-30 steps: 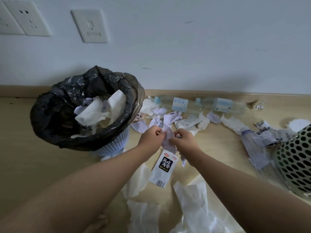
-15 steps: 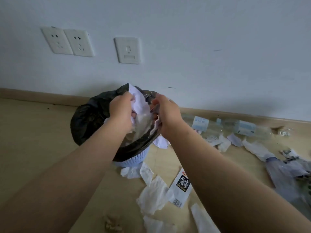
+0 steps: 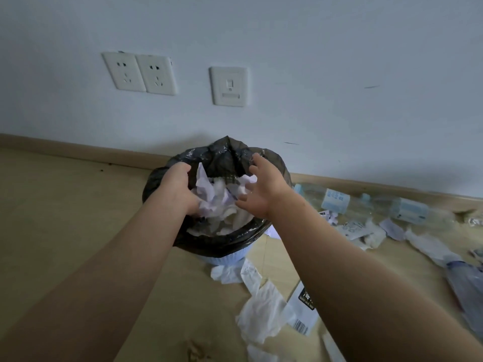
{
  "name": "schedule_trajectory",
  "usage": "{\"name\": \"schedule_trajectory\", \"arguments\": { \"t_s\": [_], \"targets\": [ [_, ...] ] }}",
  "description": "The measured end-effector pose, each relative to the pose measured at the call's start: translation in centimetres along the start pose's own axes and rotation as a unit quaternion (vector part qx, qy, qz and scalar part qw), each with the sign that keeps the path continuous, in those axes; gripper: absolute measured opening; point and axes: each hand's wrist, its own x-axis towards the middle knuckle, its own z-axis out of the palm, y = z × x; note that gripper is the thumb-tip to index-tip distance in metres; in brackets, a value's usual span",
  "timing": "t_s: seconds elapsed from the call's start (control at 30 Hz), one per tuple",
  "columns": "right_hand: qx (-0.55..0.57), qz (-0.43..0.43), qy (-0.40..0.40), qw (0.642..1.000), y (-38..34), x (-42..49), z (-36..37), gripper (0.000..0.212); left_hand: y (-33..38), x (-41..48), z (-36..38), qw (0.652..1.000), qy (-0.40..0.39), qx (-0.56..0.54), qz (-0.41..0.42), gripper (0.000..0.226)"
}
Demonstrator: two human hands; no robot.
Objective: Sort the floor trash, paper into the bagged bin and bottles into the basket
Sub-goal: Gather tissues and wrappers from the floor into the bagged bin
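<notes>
Over the bagged bin [image 3: 217,239], the left hand [image 3: 177,188] was pressed into crumpled paper [image 3: 217,202], fingers curled on it; the right hand [image 3: 261,186] was held spread, empty. Bottles [image 3: 366,203] were left right of the bin.

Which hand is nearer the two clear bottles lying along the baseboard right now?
Right. The right hand hovers open over the bagged bin's right rim, on the side facing the bottles. The left hand is at the bin's far left rim, pressing into the paper.
</notes>
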Motion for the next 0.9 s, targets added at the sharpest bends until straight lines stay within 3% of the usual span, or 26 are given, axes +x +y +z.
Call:
{"name": "schedule_trajectory", "arguments": {
  "t_s": [0.1, 0.3, 0.4, 0.5, 0.67, 0.77, 0.9],
  "targets": [
    [-0.003, -0.010, -0.001, 1.000, -0.5, 0.2, -0.6, 0.050, 0.5, -0.2, 0.3, 0.999, -0.007, 0.045, 0.008, 0.054],
    [-0.041, -0.075, 0.044, 0.995, -1.3, 0.1, -2.4, 0.032, -0.2, -1.8, 2.4, 0.990, -0.108, 0.076, 0.049, 0.055],
    [-0.030, -0.098, 0.112, 0.988, -1.9, -0.1, -4.1, 0.023, -1.4, -2.9, 3.9, 0.978, -0.186, 0.056, 0.075, 0.037],
    [-0.017, -0.117, 0.176, 0.977, -2.3, -0.2, -6.8, 0.016, -3.8, -3.8, 5.8, 0.970, -0.210, 0.082, 0.092, 0.014],
    [-0.021, -0.114, 0.273, 0.955, -1.4, 0.7, -12.4, 0.017, -11.1, -4.3, 10.1, 0.924, -0.271, 0.228, 0.145, 0.014],
    [-0.036, -0.108, 0.310, 0.944, 0.1, 1.9, -16.6, 0.020, -15.3, -2.5, 11.6, 0.910, -0.268, 0.282, 0.143, 0.016],
    [-0.096, -0.098, 0.373, 0.918, 1.8, 2.7, -21.8, 0.017, -19.2, 1.0, 10.8, 0.889, -0.202, 0.386, 0.144, 0.018]
  ]
}}
